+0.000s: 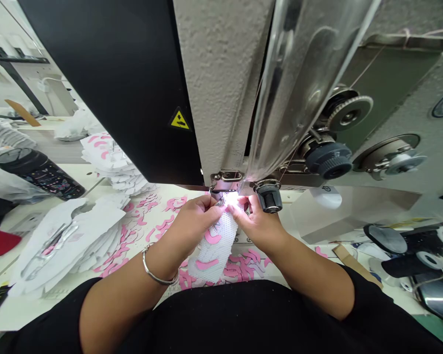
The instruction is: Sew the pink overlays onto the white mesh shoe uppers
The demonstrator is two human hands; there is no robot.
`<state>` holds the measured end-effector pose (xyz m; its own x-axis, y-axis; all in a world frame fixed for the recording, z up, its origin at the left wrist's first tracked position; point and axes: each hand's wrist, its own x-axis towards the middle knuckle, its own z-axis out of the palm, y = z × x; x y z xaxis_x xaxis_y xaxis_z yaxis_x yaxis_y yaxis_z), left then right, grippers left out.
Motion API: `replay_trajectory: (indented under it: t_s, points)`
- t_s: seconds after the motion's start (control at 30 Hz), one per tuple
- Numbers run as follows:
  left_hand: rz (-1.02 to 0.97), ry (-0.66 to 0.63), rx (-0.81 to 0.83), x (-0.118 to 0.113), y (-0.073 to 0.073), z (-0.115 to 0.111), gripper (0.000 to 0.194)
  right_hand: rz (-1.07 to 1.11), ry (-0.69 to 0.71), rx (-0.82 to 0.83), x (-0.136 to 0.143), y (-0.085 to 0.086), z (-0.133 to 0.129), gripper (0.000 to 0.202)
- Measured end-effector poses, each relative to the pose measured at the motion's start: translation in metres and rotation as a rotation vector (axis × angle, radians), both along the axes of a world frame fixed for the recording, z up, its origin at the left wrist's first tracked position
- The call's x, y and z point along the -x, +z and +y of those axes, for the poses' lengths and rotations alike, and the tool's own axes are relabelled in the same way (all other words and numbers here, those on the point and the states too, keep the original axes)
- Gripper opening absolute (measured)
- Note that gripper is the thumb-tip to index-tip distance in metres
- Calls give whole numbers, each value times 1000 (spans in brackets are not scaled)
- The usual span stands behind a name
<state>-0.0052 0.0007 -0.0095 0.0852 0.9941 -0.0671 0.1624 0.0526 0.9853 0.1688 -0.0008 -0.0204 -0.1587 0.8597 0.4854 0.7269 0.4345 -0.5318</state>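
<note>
A white mesh fabric piece (221,248) with pink curved patches lies under the head of a sewing machine (221,83), its near end hanging toward me. My left hand (195,221) pinches the fabric's left edge close to the lit needle area. Opposite it, my right hand (260,221) has thumb and fingers closed on the right edge. Bright lamplight washes out the spot between my fingertips, so the needle and stitches cannot be made out. A pink curved patch (206,264) sits on the fabric's lower part.
Loose pink cut pieces (243,265) are scattered around the fabric. To the left are stacked white cut pieces (110,167), another white stack (70,241) and a black patterned bottle (40,172). Black thread spools (409,265) lie at the right. The machine's tension knobs (328,160) jut out above my right hand.
</note>
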Motion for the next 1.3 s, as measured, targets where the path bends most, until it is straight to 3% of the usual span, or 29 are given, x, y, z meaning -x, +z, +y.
replay_trajectory:
  t_s: [0.13,0.27,0.37,0.5,0.57,0.63,0.77,0.83,1.3]
  points:
    - [-83,-65,79,4,3,8,15,-99,167,-218,-12,-15,3,14]
    - [-107,-161,97,11,5,14,16,-185,267,-323,-21,-17,5,17]
    - [52,-150,50,17,8,14,21,-191,315,-310,-23,-15,7,19]
    - [364,-13,-127,18,15,7,22,-158,313,-355,-22,-18,7,21]
    - [407,23,-181,16,17,4,18,-152,301,-360,-20,-20,7,21]
    - [336,34,-136,11,16,2,16,-151,289,-347,-19,-21,6,21]
    - [-1,26,85,1,9,4,20,-141,288,-330,-18,-20,5,22]
    - [-99,23,105,-1,6,6,19,-140,288,-321,-18,-20,5,23]
    - [-188,-87,82,3,-2,16,17,-131,255,-316,-16,-21,3,18]
